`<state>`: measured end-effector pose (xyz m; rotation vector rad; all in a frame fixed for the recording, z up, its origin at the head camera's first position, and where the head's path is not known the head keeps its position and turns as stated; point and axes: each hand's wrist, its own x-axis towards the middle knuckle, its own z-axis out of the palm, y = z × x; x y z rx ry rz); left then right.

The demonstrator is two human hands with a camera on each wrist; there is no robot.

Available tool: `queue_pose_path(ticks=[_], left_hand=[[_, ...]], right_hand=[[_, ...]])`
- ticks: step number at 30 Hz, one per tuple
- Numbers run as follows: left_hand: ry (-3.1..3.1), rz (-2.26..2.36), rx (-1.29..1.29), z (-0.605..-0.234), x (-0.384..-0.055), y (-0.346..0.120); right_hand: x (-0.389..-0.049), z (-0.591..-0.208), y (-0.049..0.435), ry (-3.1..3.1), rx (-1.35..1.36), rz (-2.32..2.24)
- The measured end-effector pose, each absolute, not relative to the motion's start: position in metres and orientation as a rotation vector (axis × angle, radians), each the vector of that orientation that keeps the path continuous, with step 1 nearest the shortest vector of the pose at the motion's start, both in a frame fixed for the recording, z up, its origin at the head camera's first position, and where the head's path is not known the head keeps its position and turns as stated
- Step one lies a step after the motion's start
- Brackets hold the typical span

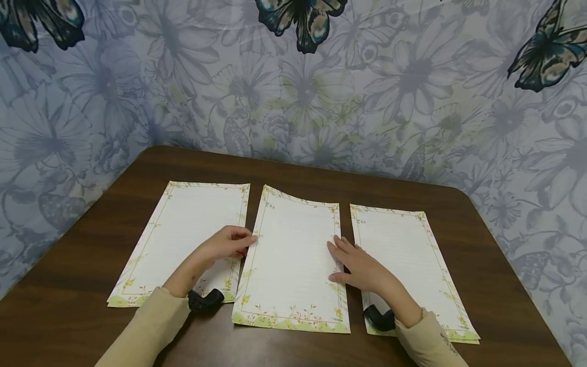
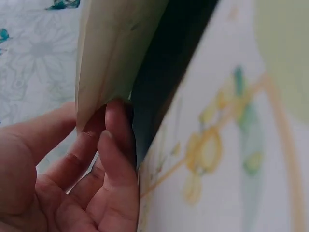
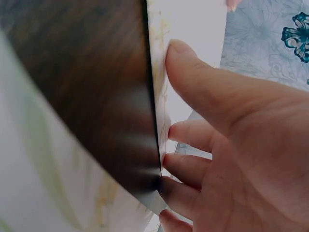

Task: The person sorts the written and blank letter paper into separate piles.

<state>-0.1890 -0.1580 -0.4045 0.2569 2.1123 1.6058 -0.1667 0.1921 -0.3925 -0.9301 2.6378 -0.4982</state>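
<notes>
Wooden table [image 1: 82, 285] against floral wallpaper [image 1: 412, 92]

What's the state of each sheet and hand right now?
left sheet: flat on the table.
middle sheet: left edge lifted, far corner curled up.
right sheet: flat.
left hand: pinching the middle sheet's left edge.
right hand: fingers at the middle sheet's right edge.

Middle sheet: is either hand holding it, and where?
Yes. The left hand pinches the middle sheet at its left edge; the right hand has fingers at its right edge.
</notes>
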Motion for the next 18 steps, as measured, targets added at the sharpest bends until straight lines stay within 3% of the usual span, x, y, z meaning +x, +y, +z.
queue_pose_path(ticks=[18], left_hand=[[2.237,1.557,0.214,-0.4020,-0.1857,-0.1500]], right_hand=[[-0.1663,-0.3910,0.1916,2.634,-0.905,-0.509]])
